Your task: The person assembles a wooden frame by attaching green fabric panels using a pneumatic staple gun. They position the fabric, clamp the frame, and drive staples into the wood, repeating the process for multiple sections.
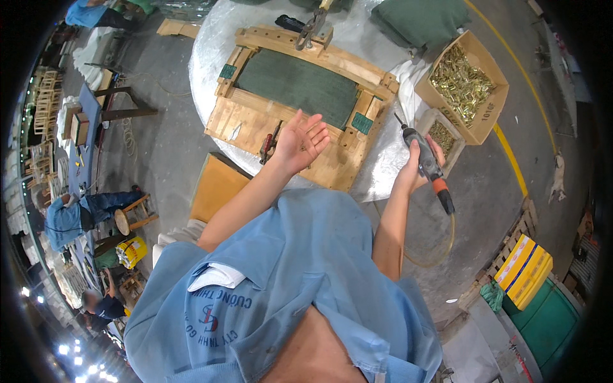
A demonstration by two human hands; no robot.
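Observation:
My left hand (302, 144) is held palm up with its fingers stretched, above the near edge of a wooden jig (246, 121). Small specks show on its palm, perhaps screws, too tiny to be sure. My right hand (415, 167) grips a dark air screwdriver (423, 152) with an orange band, its thin bit pointing up and left. A yellowish hose (452, 239) trails from the tool's lower end. Within the jig lies a dark green upholstered panel (297, 86). Beside my left wrist, a red and black hand tool (268, 143) rests on the jig's wood.
A carton (488, 118) of brass-coloured metal pieces stands at the right, next to a smaller tray (454, 153) of small screws. A metal toggle clamp (310, 32) rises from the jig's far side. Green cushions (418, 22) lie beyond. Co-workers (83, 220) are at the far left.

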